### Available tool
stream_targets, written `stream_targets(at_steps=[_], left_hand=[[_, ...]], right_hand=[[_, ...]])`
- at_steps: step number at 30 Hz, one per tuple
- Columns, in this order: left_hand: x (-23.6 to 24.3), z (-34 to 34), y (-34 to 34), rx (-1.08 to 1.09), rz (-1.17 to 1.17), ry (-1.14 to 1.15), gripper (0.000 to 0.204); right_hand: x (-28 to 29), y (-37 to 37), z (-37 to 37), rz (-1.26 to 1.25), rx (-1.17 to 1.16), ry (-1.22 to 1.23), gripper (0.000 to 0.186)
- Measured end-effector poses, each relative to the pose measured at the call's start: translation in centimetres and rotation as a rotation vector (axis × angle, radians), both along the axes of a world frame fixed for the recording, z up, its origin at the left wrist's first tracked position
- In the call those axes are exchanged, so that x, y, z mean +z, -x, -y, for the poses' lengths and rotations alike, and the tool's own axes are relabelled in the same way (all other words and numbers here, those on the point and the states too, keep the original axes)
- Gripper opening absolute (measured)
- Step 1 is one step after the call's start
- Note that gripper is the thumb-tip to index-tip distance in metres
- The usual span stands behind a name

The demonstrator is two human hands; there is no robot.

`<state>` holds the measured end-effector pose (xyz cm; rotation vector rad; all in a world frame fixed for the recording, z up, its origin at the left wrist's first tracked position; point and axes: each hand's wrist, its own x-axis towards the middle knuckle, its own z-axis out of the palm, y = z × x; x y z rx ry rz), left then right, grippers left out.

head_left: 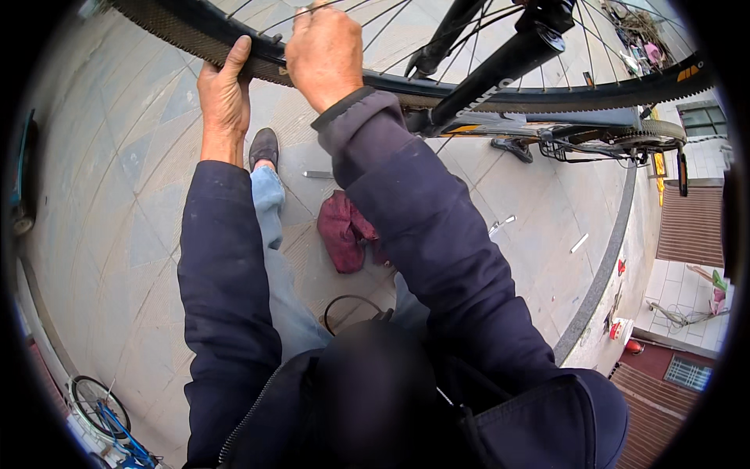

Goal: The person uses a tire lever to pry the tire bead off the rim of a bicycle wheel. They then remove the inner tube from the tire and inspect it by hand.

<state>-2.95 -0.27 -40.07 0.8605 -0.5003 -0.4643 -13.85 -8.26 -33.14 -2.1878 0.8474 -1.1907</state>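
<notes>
A black-tyred, wire-spoked bicycle wheel (547, 99) arcs from half past ten to two o'clock. Near half past ten, the bare left hand (225, 100) clasps it, half-curled; at half past eleven, the bare right hand (326, 59) is nearly fisted against it, contents impossible to tell.

1. An outdoor paved area beside a building is shown.
2. The ground is covered with grey slabs (125, 258) and is bordered by a dark edging strip (611, 270).
3. White tiling (668, 293), brown ribbed panels (691, 227) and a gridded window (687, 373) are seen at the right.
4. A blue bicycle (119, 420) is seen at the lower left.
5. A metal tool (502, 225) is seen on the slabs.
</notes>
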Motion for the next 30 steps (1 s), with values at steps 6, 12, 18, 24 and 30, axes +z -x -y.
stream_targets(at_steps=[6, 12, 18, 24, 30], left_hand=[[0.6, -0.3, 0.9, -0.01, -0.008, 0.01, 0.04], [1.0, -0.8, 0.8, -0.062, -0.06, 0.03, 0.053], [1.0, -1.0, 0.9, -0.087, -0.04, 0.014, 0.056], [1.0, -0.8, 1.2, -0.096, -0.054, 0.02, 0.053], [0.7, -0.8, 0.5, -0.022, -0.004, -0.014, 0.057]], right_hand=[[-0.7, 0.6, 0.8, -0.008, 0.287, -0.232, 0.024], [0.4, 0.4, -1.0, -0.034, 0.307, -0.462, 0.027], [0.3, 0.5, -1.1, -0.078, 0.3, -0.466, 0.026], [-3.0, -0.6, -0.6, 0.029, 0.113, -0.077, 0.019], [0.5, 0.4, -0.2, 0.15, 0.125, -0.223, 0.018]])
